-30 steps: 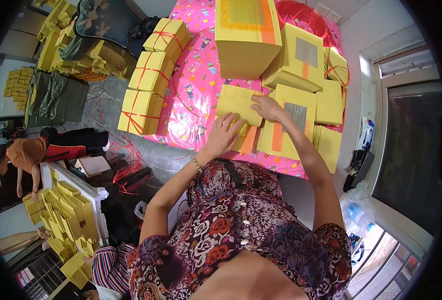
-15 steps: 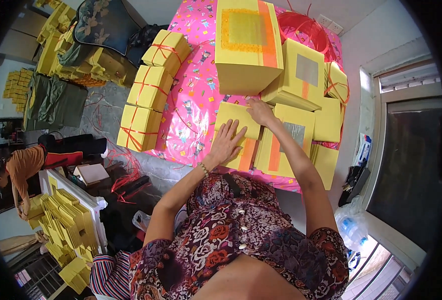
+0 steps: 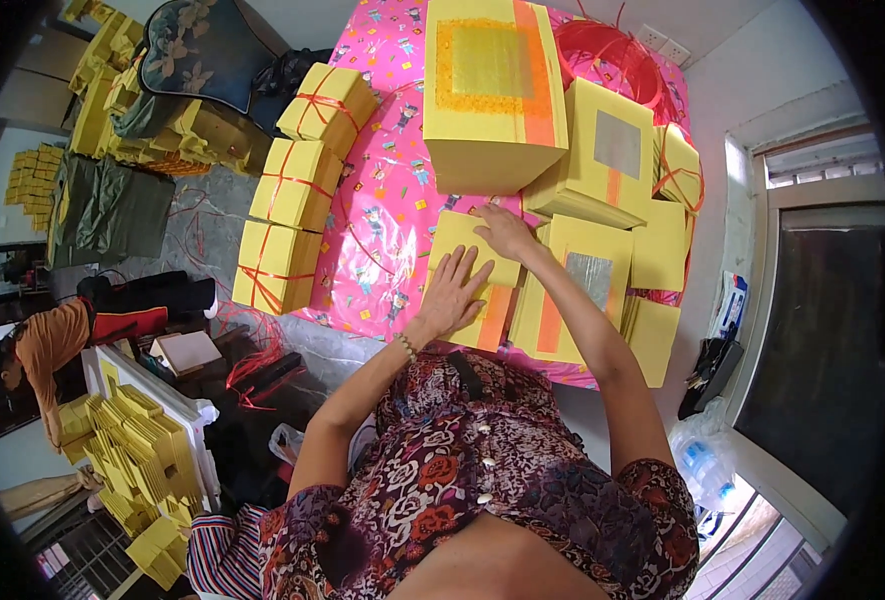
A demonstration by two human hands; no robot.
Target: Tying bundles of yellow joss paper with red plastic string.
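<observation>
My left hand [image 3: 452, 297] lies flat with spread fingers on a yellow paper sheet [image 3: 454, 232], which covers the far part of a paper stack with an orange stripe [image 3: 494, 318] at the table's near edge. At the sheet's far right part rests my right hand [image 3: 505, 235], its fingers stretched out leftward and touching the paper. Right of it stands another yellow stack with an orange stripe and a silver-grey square [image 3: 589, 275]. Just beyond my hands is a tall yellow stack [image 3: 492, 165] with an orange-bordered top.
Yellow bundles tied with red string [image 3: 275, 265] line the left edge of the pink-covered table [image 3: 377, 255]. More stacks [image 3: 617, 150] and a coil of red string [image 3: 617, 55] fill the right side. A co-worker [image 3: 52, 350] handles yellow paper at the far left.
My right hand has slid a little to the left and nearer along the sheet's far side. My left hand stays in place on the paper.
</observation>
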